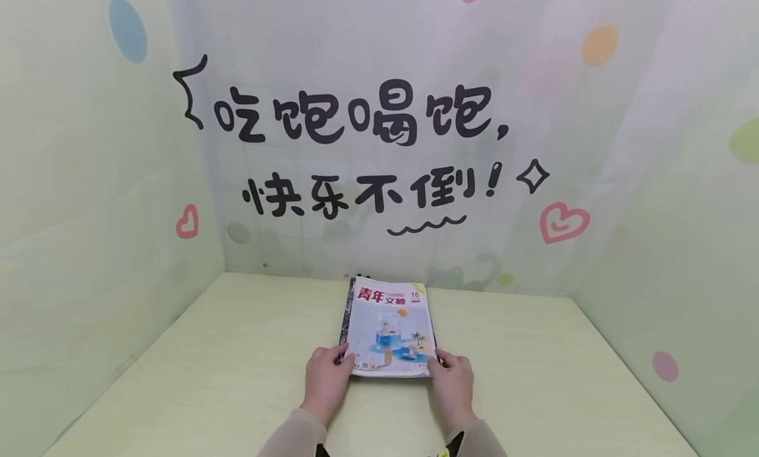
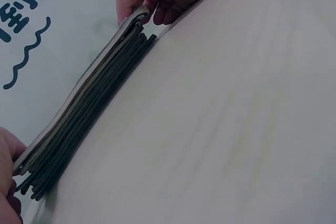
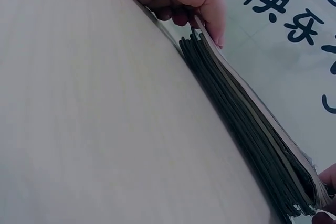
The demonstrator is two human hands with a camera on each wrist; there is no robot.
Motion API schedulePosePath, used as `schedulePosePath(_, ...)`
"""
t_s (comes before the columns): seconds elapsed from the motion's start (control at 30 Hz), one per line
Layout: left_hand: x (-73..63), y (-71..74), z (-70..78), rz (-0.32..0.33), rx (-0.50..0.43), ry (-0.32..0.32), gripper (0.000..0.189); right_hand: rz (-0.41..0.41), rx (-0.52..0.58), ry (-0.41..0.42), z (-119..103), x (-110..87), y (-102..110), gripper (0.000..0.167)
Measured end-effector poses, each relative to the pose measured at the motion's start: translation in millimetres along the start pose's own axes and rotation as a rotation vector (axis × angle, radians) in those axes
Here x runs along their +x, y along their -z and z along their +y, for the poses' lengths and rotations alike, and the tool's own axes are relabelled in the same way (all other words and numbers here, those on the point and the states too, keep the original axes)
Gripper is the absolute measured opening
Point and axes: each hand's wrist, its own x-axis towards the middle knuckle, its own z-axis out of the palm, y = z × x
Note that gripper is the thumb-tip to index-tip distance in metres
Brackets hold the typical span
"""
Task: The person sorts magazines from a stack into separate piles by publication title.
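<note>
A magazine [image 1: 388, 325] with a pale blue cover of a beach and an ice lolly lies on top of a stack of dark-edged magazines [image 2: 92, 111]. My left hand [image 1: 328, 376] grips its near left corner, thumb over the cover and fingers curled below. At the near right corner my right hand [image 1: 453, 381] holds the magazine the same way. In the left wrist view the stack's layered near edge shows between both hands. From the right wrist, the dark lower layers [image 3: 233, 116] rest close against the table, under the pale top magazine.
The stack is on a pale wooden table [image 1: 237, 358], toward its back edge. A light fabric wall [image 1: 356, 35] with black lettering, hearts and coloured dots stands behind, and similar walls rise on both sides.
</note>
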Motion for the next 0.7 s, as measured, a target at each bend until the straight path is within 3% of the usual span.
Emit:
schedulePosePath(0.17, -5.6, 4.6, 1.8, -0.068, 0.012, 0.008, 0.043, -0.049, -0.080, -0.011, -4.2, -4.3, 5.5, 0.038)
schedulePosePath(0.4, -6.4, 6.3, -0.4, -0.100, -0.025, 0.022, 0.044, -0.116, -0.008, -0.053, -5.2, -7.8, 9.2, 0.043)
schedulePosePath(0.5, -6.3, 8.1, 0.0, -0.109, -0.055, 0.035, 0.047, -0.144, 0.108, -0.080, -4.8, -8.2, 9.1, 0.046)
schedulePosePath(0.7, -7.3, 9.0, 4.0, -0.147, -0.155, 0.066, 0.050, -0.219, 0.448, -0.185, -2.0, -6.9, 10.6, 0.052)
